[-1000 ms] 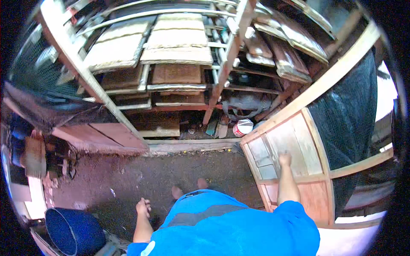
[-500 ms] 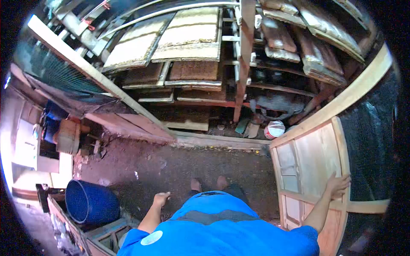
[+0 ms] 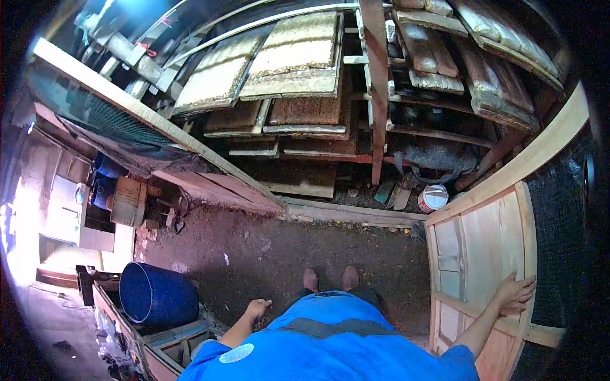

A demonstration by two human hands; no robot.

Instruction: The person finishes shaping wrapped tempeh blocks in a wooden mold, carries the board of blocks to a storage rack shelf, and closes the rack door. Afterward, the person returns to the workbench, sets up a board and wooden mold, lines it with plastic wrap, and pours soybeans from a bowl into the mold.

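Observation:
My right hand [image 3: 515, 294] rests on the edge of a wooden framed door panel [image 3: 486, 247] at the right, fingers spread over its outer upright. My left hand [image 3: 258, 308] hangs beside my body above the dirt floor [image 3: 279, 254], its fingers curled; whether anything small is inside cannot be made out. A blue barrel [image 3: 159, 293] lies tilted to the left of that hand. Both of my feet stand on the dirt floor, in front of a low wooden sill [image 3: 356, 214].
Racks of filled trays [image 3: 305, 51] stand beyond the sill. A white and red bucket [image 3: 433, 198] and a dark bag [image 3: 435, 162] sit below them. A slanted wooden beam with netting [image 3: 127, 114] runs at the left. A wooden crate frame [image 3: 181, 343] is near the barrel.
The view has turned, shifting the racks and barrel rightward. My right hand has gone from the middle of the panel to its outer edge, with its fingers now spread.

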